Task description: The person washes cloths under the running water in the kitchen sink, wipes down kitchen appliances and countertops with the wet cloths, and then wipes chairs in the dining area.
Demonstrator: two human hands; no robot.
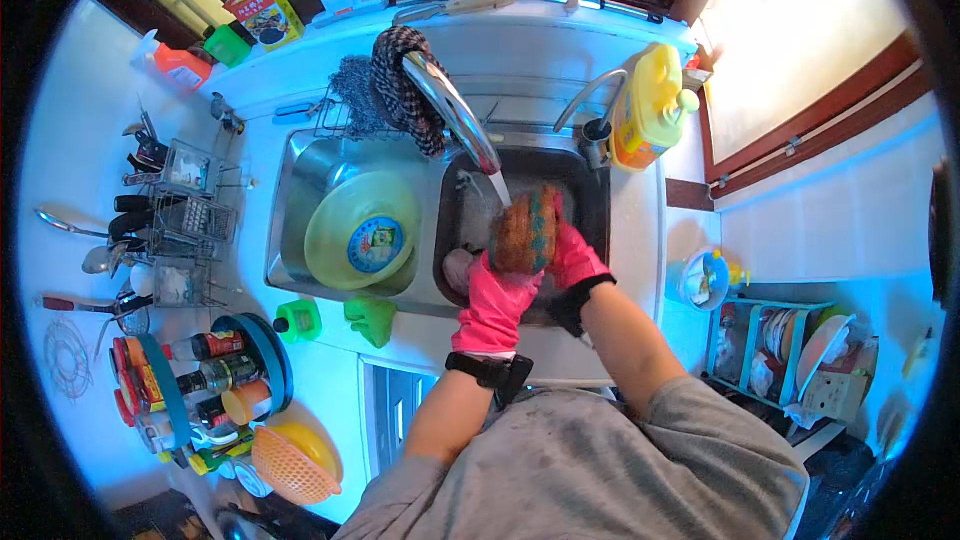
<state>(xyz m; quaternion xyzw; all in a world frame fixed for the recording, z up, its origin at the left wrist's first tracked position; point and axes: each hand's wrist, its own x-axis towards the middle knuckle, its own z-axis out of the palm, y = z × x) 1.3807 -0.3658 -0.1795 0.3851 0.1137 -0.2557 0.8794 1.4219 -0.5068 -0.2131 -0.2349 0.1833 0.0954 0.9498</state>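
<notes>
Both of my hands wear pink gloves and are over the dark right sink basin (458, 202). Between them is a brown and teal woven item (527, 232), which looks like a cloth or scrubber. My left hand (500, 285) is below and left of it, its fingers hidden behind the item. Along the item's right side, my right hand (568, 240) is closed on it. Water runs from the chrome faucet (452, 110) just above the item. A pale round thing (459, 268) lies in the basin beside my left hand.
A yellow-green bowl (330, 230) with a round blue-labelled container (377, 244) sits in the left basin. A yellow jug (645, 110) stands behind right. Green cloth (371, 320) lies on the front counter edge. A spice rack (265, 360) is at left, a dish rack (765, 345) at right.
</notes>
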